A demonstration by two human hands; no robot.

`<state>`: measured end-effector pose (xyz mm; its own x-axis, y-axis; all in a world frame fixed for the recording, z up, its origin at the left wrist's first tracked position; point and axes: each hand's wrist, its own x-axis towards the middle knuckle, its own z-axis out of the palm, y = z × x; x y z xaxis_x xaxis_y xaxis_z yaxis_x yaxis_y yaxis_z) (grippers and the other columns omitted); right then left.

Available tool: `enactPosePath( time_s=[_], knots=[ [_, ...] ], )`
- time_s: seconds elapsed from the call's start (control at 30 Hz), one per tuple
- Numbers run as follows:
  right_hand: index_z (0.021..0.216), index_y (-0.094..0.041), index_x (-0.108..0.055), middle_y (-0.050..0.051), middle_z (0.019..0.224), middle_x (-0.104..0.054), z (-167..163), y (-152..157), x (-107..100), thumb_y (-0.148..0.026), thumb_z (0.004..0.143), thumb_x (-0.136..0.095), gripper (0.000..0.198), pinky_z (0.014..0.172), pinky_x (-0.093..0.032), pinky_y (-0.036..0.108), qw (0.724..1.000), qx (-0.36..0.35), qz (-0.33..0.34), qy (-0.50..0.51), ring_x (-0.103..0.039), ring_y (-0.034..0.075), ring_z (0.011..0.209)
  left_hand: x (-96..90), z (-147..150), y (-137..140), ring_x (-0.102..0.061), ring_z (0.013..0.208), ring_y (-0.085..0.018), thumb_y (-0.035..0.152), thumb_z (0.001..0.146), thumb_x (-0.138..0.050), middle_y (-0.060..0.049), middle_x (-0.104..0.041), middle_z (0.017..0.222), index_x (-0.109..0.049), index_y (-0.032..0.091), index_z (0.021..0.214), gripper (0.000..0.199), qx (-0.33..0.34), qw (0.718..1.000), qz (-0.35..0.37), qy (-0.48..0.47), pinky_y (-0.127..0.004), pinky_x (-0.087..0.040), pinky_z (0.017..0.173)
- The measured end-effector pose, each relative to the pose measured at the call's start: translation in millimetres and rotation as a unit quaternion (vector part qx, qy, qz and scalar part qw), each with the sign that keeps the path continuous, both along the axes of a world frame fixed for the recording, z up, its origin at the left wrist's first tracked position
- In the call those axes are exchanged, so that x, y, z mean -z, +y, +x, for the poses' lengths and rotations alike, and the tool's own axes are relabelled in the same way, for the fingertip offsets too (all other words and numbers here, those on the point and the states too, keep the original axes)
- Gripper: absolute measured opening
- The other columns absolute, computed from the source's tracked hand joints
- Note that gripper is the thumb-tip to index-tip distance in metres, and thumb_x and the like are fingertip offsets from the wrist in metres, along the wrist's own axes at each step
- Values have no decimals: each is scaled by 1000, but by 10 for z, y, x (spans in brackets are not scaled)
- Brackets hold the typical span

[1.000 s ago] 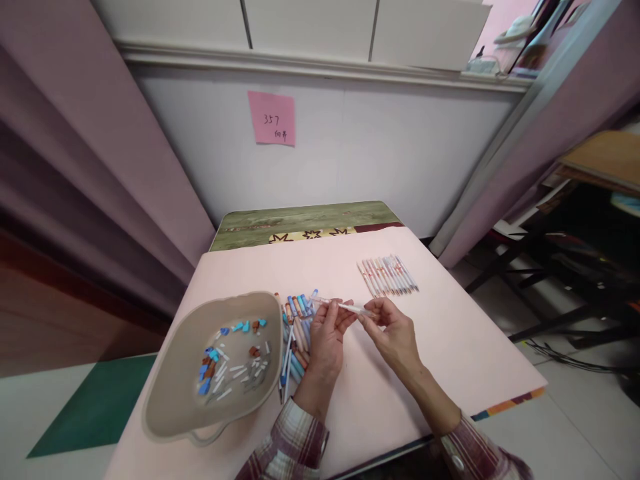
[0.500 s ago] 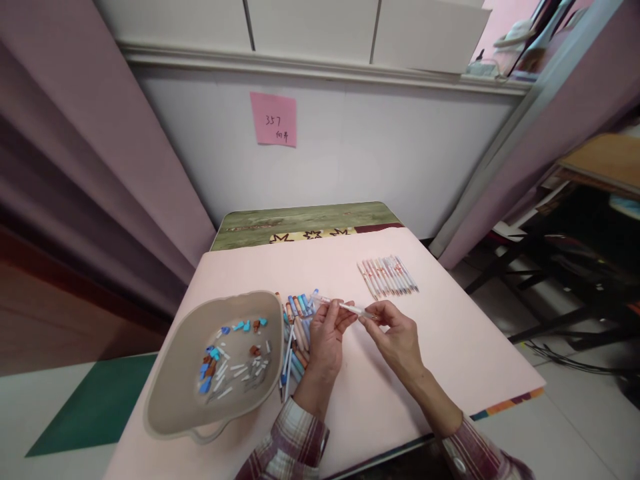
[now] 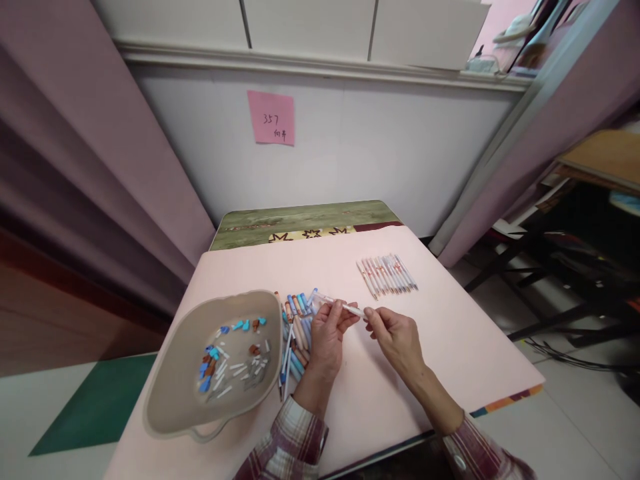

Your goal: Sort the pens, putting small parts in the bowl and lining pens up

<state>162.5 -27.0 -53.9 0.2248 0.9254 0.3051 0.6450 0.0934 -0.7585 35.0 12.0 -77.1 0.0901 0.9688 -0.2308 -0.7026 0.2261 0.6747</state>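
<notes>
A slim white pen (image 3: 353,309) with a clear end is held over the table, slanting down to the right. My left hand (image 3: 327,340) is closed on its middle, between thumb and fingers. My right hand (image 3: 399,335) pinches its right end, and the fingertips hide that tip. Just left of my left hand lies a pile of pen parts (image 3: 299,333) with blue, brown and tan barrels. A row of finished-looking pens (image 3: 387,275) lies side by side beyond my right hand.
To the left stands a beige plastic bin (image 3: 170,373), holding small blue, brown, white and grey pieces. The table (image 3: 280,267) has a pale pink cover and meets a white wall with a pink note (image 3: 271,119). At the right is a dark-framed stand (image 3: 575,227).
My right thumb and fingers have shifted their grip at the pen's right end, and the hand has turned slightly. My left hand keeps its hold almost unmoved.
</notes>
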Motion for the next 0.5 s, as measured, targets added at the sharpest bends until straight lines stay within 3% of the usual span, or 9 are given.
enactPosePath(
  time_s=[0.1,0.23,0.33,0.4,0.5],
  knots=[
    [99,-20,-64,-1,69,-67,-7,-4,0,-49,81,-64,34,56,-47,23,1000,-5,-11,25,-60,13,54,10,3,6,-70,76,-17,30,73,-75,-7,-73,77,-61,13,81,24,-7,1000,-7,-5,-29,-56,71],
    [80,-21,-61,-2,62,-63,-5,-12,-12,-49,80,-64,29,54,-44,22,1000,6,-18,0,-57,12,52,-10,7,4,-70,75,-18,32,72,-75,-7,-73,75,-62,13,81,25,-6,1000,-3,7,-29,-56,71],
    [66,-21,-61,-1,55,-62,8,-25,-13,-53,88,-52,40,50,-40,22,998,-4,-57,-1,-56,13,48,-27,10,-5,-70,74,-17,33,73,-75,-8,-74,78,-62,12,81,26,1,1000,4,19,-29,-55,70],
    [69,-21,-64,0,57,-64,13,-33,-7,-52,91,-46,42,52,-42,22,997,-15,-72,10,-58,13,50,-26,13,-9,-69,73,-16,34,72,-75,-9,-74,80,-62,12,81,26,6,1000,4,25,-28,-55,70],
    [91,-21,-65,-1,66,-66,8,-37,8,-52,83,-59,32,55,-43,22,999,-8,-53,7,-60,14,54,-10,17,-8,-70,73,-17,35,71,-75,-8,-73,78,-62,12,80,28,1,1000,3,31,-29,-55,70]
  ],
)
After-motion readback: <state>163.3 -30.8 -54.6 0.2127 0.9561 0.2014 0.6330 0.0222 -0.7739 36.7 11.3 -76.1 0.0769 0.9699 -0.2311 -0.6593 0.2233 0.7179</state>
